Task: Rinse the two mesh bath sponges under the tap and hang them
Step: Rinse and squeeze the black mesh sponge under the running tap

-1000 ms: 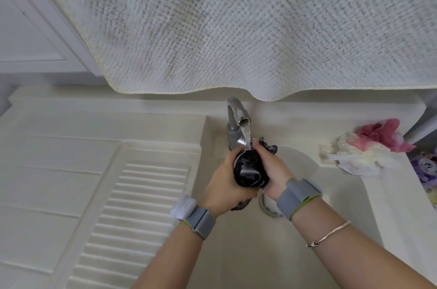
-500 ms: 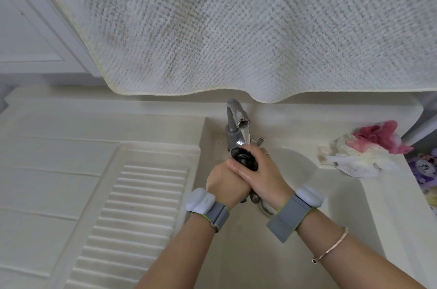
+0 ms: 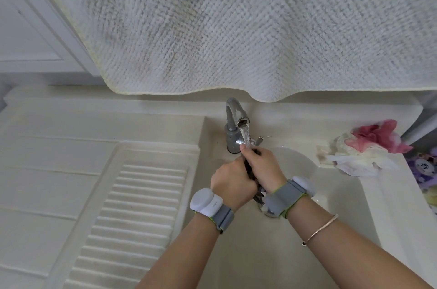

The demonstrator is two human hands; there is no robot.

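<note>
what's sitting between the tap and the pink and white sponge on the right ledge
Nothing: in the head view, only bare cream ledge and the basin's curved rim lie between the tap and the pink and white sponge.

A home laundry or wash area: a cream moulded sink (image 3: 369, 206) with a built-in ribbed washboard (image 3: 132, 217) beside the basin, a grey tap (image 3: 233, 123) running, a white textured towel (image 3: 236, 28) hanging overhead, and white panelled cabinetry (image 3: 26, 35) behind.
</note>
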